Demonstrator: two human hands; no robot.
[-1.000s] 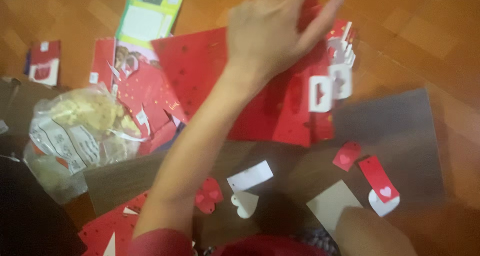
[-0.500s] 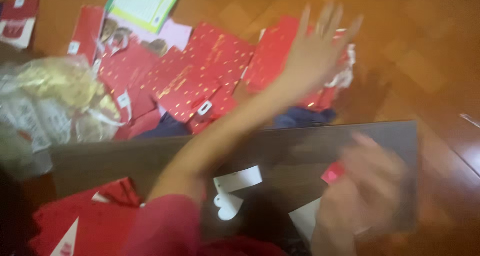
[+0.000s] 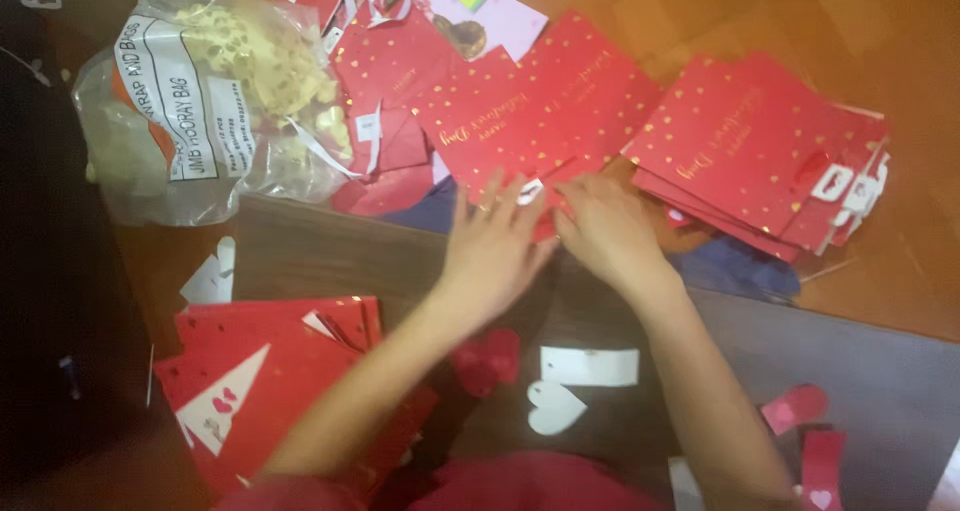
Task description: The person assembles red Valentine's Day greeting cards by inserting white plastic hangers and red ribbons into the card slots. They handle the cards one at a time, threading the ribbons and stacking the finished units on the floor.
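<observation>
Both hands meet at the near edge of a red paper gift bag with small gold dots (image 3: 545, 121), which lies flat on the wooden floor just beyond the far edge of the dark brown worktop (image 3: 330, 256). The left hand (image 3: 495, 246) rests palm down with its fingers spread, the fingertips pressing on the bag's lower edge beside a small white tag (image 3: 530, 191). The right hand (image 3: 605, 231) lies just beside it, almost touching, its fingers curled down onto the same edge. Whether either grip is pinched on the paper or only pressing on it cannot be told, since the fingertips are blurred.

To the right, a fanned stack of similar red gold-dotted paper bags (image 3: 760, 156) lies on the floor, with white tags at its right end. To the left sits a crumpled clear plastic bag holding pale gold pieces (image 3: 215, 101).

On the worktop, between the forearms, lie a white paper heart (image 3: 553, 409), a white paper rectangle (image 3: 590, 366) and a red paper heart (image 3: 488, 359). A pile of red folded sheets with a white triangle (image 3: 270, 371) lies under the left forearm. Near the right elbow are small red paper slips (image 3: 800, 411).
</observation>
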